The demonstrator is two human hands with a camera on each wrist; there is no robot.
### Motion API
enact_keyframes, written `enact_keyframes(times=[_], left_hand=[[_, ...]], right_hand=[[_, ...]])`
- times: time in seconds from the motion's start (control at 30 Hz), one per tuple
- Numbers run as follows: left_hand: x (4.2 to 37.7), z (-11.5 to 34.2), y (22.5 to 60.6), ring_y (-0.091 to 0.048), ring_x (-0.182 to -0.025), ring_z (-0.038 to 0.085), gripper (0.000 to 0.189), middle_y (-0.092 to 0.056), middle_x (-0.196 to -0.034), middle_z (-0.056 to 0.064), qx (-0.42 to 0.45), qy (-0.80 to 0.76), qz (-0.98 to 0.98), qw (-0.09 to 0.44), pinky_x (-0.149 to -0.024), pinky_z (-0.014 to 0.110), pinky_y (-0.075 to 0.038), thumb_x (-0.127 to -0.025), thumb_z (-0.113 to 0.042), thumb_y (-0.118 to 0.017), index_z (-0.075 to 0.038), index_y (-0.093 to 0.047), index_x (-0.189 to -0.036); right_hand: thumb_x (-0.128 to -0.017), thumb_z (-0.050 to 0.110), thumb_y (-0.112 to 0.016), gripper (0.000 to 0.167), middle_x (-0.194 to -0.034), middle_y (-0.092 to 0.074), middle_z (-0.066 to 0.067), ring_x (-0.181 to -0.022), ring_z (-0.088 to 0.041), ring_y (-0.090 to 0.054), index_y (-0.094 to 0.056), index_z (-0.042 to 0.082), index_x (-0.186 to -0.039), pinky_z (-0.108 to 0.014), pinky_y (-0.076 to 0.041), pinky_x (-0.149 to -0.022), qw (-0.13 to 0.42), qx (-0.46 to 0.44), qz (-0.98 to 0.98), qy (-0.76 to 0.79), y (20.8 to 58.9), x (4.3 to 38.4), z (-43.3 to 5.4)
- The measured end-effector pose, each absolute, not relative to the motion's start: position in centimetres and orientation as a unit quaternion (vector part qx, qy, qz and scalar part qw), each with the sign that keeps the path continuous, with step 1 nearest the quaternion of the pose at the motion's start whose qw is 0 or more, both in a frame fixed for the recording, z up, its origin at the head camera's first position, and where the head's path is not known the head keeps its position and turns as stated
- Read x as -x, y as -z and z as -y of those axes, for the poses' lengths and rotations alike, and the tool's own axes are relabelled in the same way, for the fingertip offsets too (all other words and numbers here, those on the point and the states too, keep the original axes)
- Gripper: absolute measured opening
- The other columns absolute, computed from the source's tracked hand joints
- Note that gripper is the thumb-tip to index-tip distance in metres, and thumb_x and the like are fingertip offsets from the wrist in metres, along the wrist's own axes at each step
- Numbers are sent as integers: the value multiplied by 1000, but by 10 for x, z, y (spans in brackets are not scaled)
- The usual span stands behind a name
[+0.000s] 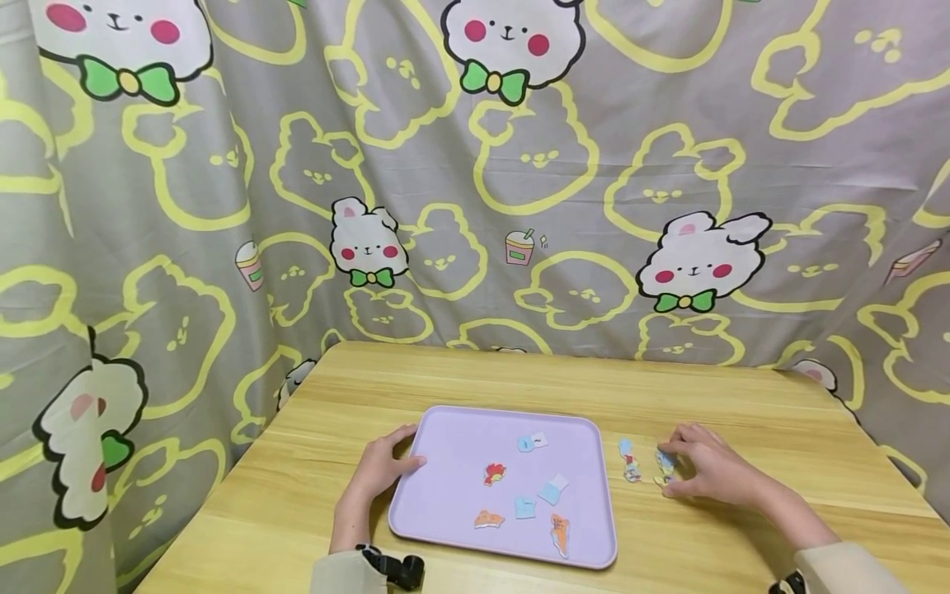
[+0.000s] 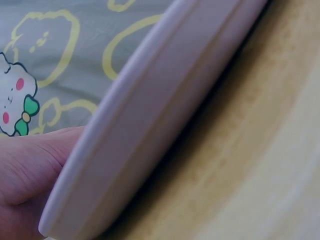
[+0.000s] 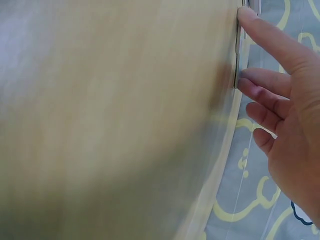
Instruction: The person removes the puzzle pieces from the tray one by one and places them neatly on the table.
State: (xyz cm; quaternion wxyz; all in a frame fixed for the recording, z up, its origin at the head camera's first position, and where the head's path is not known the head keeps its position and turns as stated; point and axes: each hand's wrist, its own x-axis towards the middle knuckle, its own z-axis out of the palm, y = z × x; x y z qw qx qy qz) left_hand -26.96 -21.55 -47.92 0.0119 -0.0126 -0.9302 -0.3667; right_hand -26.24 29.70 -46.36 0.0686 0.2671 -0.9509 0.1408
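Observation:
My left hand [image 1: 382, 466] grips the left rim of a lilac tray [image 1: 445, 528], its thumb over the edge; in the left wrist view the hand [image 2: 30, 175] is partly hidden behind the tray's side [image 2: 145, 100]. Right of the tray, my right hand [image 1: 708, 466] holds a small blue and yellow flat cutout [image 1: 665, 468] between thumb and fingers, low at the tabletop. Edge-on in the right wrist view, the cutout [image 3: 237, 55] spans from thumb to fingertips of the hand [image 3: 295, 110]. Just left of it lies another colourful cutout [image 1: 629, 462].
On the tray lie several flat cutouts: a red one [image 1: 493, 473], orange ones such as the long piece [image 1: 560, 535], and pale blue ones such as the square piece [image 1: 525, 506]. A patterned curtain [image 1: 475, 289] hangs behind the wooden table [image 1: 297, 495].

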Motion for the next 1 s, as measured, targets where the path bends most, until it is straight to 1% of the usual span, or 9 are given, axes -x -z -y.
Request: enact_keyframes(times=[0.2,0.3,0.4,0.5,0.63,0.77,0.87,1.0], left_hand=[[270,215,478,-43,-138,44,58,-49,-146,24,18,365,931,15,-114,57,-36,-86,-21,-75,-8,-56,-139],[269,215,477,-42,-138,44,57,-48,-146,25,18,367,930,16,-115,57,-36,-86,-20,-75,-8,-56,-139],[269,216,477,-42,-138,45,57,-48,-146,25,18,367,930,16,-115,58,-36,-86,-19,-75,-9,-56,-139],[268,216,477,-42,-138,45,57,-48,-146,25,16,368,930,15,-115,58,-36,-86,-20,-75,-9,-56,-139],[268,216,476,-42,-138,44,57,-48,-147,25,13,368,930,13,-115,58,-35,-86,-20,-75,-9,-55,-139],[269,216,476,-41,-139,44,57,-47,-147,25,13,369,929,12,-115,58,-35,-86,-20,-75,-9,-56,-139],[269,215,477,-41,-139,44,57,-47,-147,25,13,370,929,11,-115,58,-35,-86,-20,-75,-9,-56,-139],[269,215,478,-41,-139,44,57,-47,-147,24,12,368,930,10,-115,58,-35,-86,-20,-75,-9,-56,-139]], right_hand=[[-68,58,-78,78,-106,-60,-1,-103,-26,-54,-68,-1,-117,-54,-45,-89,57,-266,950,-152,463,261,-298],[-67,59,-79,79,-109,-61,-4,-104,-28,-54,-68,-1,-118,-56,-45,-89,65,-265,948,-162,463,260,-298],[-66,58,-80,78,-110,-62,-6,-104,-28,-55,-68,0,-118,-56,-46,-89,85,-265,946,-167,463,260,-296],[-66,56,-81,77,-109,-62,-5,-103,-25,-54,-68,1,-118,-52,-46,-87,104,-269,942,-169,464,259,-293],[-67,54,-82,72,-105,-61,1,-98,-18,-53,-70,1,-115,-41,-45,-84,139,-277,937,-163,465,259,-285],[-66,49,-84,67,-101,-59,6,-94,-10,-50,-71,2,-112,-34,-44,-79,174,-301,922,-169,465,256,-273],[-67,47,-84,65,-99,-59,7,-94,-6,-48,-71,1,-113,-31,-43,-77,177,-324,911,-181,464,253,-260],[-69,50,-82,68,-100,-59,7,-94,-2,-45,-70,1,-115,-29,-42,-78,169,-353,900,-192,464,249,-241]])
